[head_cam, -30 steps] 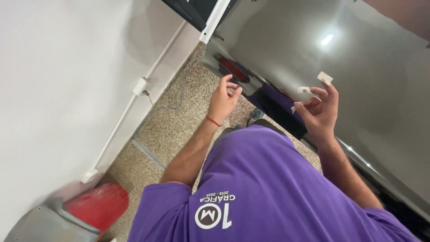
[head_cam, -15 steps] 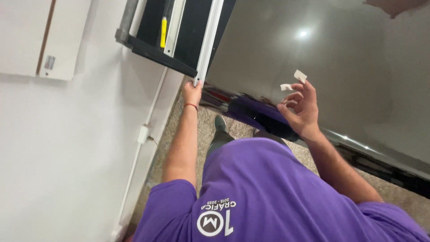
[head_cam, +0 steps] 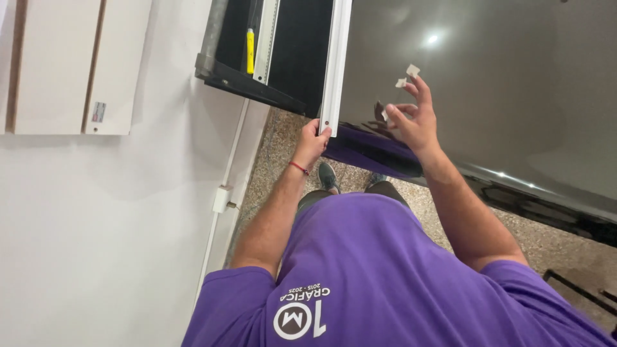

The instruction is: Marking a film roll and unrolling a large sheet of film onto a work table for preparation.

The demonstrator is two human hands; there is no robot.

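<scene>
While the left hand (head_cam: pixel 313 142) closes around the lower end of a white strip (head_cam: pixel 335 64) at the glossy dark panel's (head_cam: pixel 501 96) edge, the right hand (head_cam: pixel 411 119), half open, pinches small white tabs (head_cam: pixel 407 76) at its fingertips.

Person, seen from above: short-sleeved purple cotton T-shirt (head_cam: pixel 385 270) with a white printed emblem and lettering on the chest; thin red cord bracelet (head_cam: pixel 297 168) on the left wrist; dark trousers (head_cam: pixel 321 198); grey lace-up shoe (head_cam: pixel 328 177). Forearms were bare, without watch or gloves.
</scene>
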